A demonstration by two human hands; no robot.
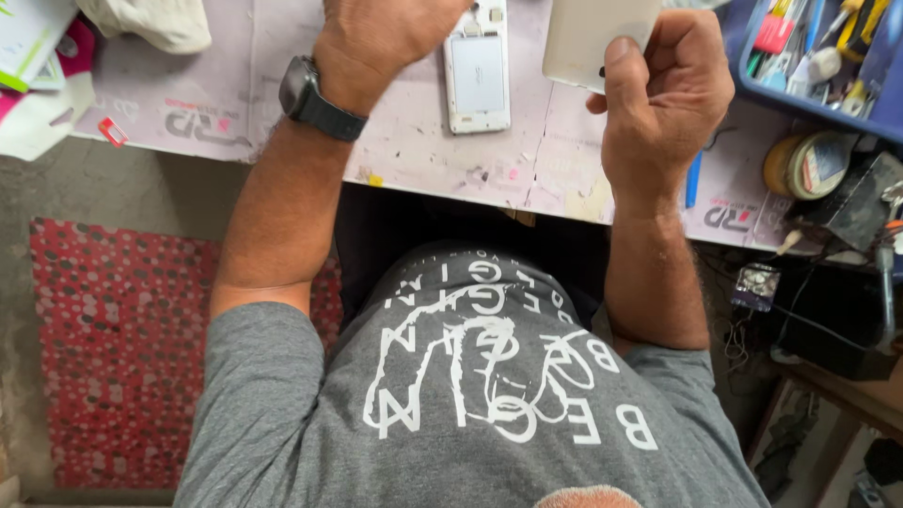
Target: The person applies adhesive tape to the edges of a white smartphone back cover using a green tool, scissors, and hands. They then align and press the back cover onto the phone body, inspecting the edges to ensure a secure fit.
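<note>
Overhead, the head view looks straight down on a seated person in a grey printed T-shirt (470, 376), both forearms reaching forward to a pale, stained tabletop (414, 141).

Right hand (663, 99): clenched around the lower end of a flat cream-white rectangular phone back cover (597, 38), thumb pressed on its face. The cover's long axis runs away from the body and its far end is cut off by the top edge of the frame.

Left hand (386, 33): knuckles up, wrist wearing a black wristwatch (315, 99). Fingers are out of frame; I cannot tell whether it grips anything.

Between the two hands, flat on the tabletop, lies an opened white smartphone body with its back off (478, 71). Its long axis also points away from the body, roughly parallel to the cover. It sits just beside the left hand and near the right; the left hand is the nearer. The held cover is just to the right of it, raised off the surface.

Surroundings:
- blue plastic tray of small tools (818, 56), far right, behind the right hand
- round roll of yellowish tape (809, 162), right edge
- small red card-shaped chip (113, 132), left part of tabletop
- white paper packaging with green and pink edges (33, 56), far left corner
- printed grey-and-pink logo marks on the tabletop mat, one left, one right
- red dotted floor mat (113, 348) below
</note>
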